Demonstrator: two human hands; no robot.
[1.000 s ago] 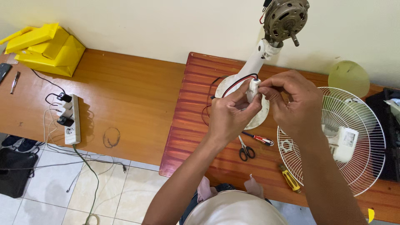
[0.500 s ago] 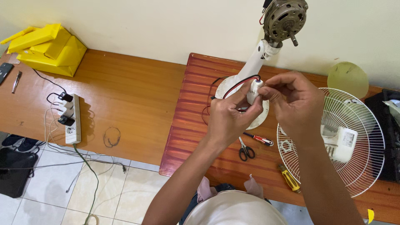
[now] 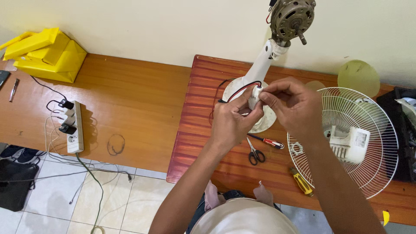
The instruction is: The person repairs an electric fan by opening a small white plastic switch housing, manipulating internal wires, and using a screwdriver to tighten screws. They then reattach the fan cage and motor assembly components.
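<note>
You hold a small white part [image 3: 255, 96] between both hands, above the fan base [image 3: 265, 123]. Your left hand [image 3: 232, 121] and right hand [image 3: 291, 106] both pinch it with the fingertips. It seems light and stiff, but its thin red and black wires [image 3: 240, 90] look fragile: grip the body, not the wires.

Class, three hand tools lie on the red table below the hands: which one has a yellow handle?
The screwdriver nearest the table's front edge, beside the wire fan guard. The scissors have black handles; the other screwdriver has a red one.
</note>
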